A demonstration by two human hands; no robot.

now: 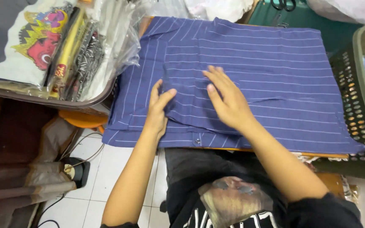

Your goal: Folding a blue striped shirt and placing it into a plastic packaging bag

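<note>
Blue striped shirt [250,71] is laid flat on a board, filling frame centre out to 3 o'clock; near hem with one button [197,141] is seen at 6 o'clock

Left hand [157,110] is at about 9 o'clock of the shirt's middle, thumb and fingers closed on a raised fold of the cloth, so it is pinched on the shirt

Right hand [229,99] is just at 3 o'clock of the left one, laid palm down on the cloth, fingers spread apart and pointing to 11 o'clock; nothing is gripped, fabric is only pressed

Hands are near each other, not touching

At 10 o'clock a tray [43,98] is seen, filled with bagged garments; a white print tee [30,42] is on top, clear plastic bags [119,38] spill against the shirt's left edge

At 3 o'clock a green perforated basket [360,97] is set just beside the shirt's right edge

At 1 o'clock scissors [283,4] are partly cut off by the frame top

At 7 o'clock a black plug block [76,171] with cables is lying on white floor tiles [106,190]

At 6 o'clock the person's black printed top [216,198] is seen
</note>
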